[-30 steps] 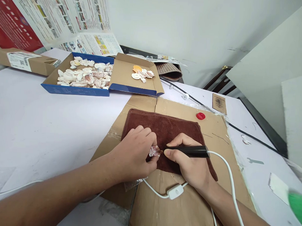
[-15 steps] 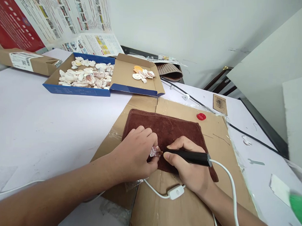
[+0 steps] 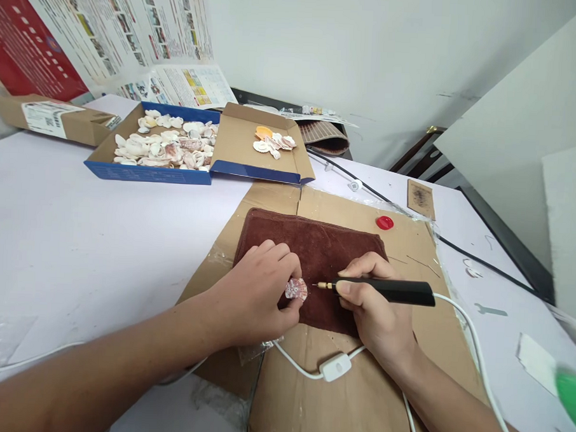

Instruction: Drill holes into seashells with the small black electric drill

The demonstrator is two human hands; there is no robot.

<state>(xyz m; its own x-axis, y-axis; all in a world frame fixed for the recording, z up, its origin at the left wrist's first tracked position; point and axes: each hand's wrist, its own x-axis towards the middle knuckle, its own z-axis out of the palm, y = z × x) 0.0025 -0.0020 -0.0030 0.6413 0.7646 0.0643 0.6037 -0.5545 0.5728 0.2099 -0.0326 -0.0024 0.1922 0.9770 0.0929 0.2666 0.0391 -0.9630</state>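
My left hand (image 3: 256, 291) pinches a small pink-and-white seashell (image 3: 296, 288) against a brown towel (image 3: 315, 249). My right hand (image 3: 374, 309) grips a black pen-shaped electric tool (image 3: 390, 290) with a thin metal tip pointing left, a short gap from the shell. A white cord (image 3: 473, 351) runs from the tool's rear, and an inline switch (image 3: 335, 367) lies on the cardboard sheet (image 3: 309, 395) under the towel.
A blue-edged box (image 3: 147, 171) of several seashells sits at the back left, its open lid (image 3: 234, 143) holding a few more. A red cap (image 3: 384, 222), a black cable (image 3: 481, 262), a brown carton (image 3: 48, 119) and posters lie around the white table (image 3: 77, 232).
My right hand has drawn the tool back to the right, so its tip has left the shell and a gap shows. The left hand still holds the shell in place.
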